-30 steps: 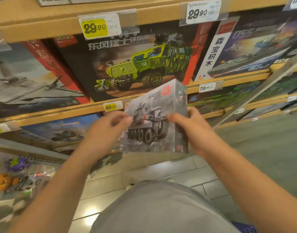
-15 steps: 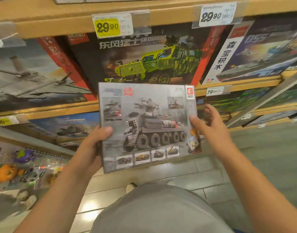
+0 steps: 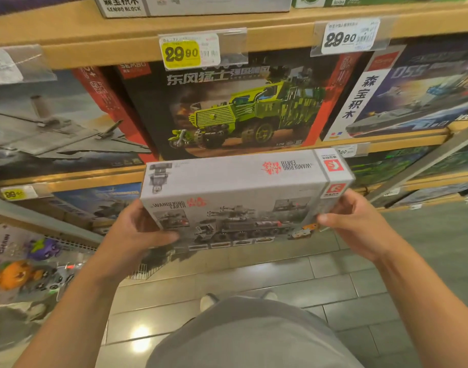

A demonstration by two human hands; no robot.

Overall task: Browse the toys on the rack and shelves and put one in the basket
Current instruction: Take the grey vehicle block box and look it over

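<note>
Holding a grey box [image 3: 243, 197] tilted before the shelf edge [image 3: 100, 179]: left hand [image 3: 137, 232] and right hand [image 3: 357, 221] pinch its ends; shallow thumb grips risk a slip.

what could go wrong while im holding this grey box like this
The grey box is tipped and held only at its two ends by the left hand and right hand, so it might slip toward the tiled floor. Its far edge sits near the shelf edge under the green truck box and could knock it. No basket is in view, so dropping it in means looking away.
</note>
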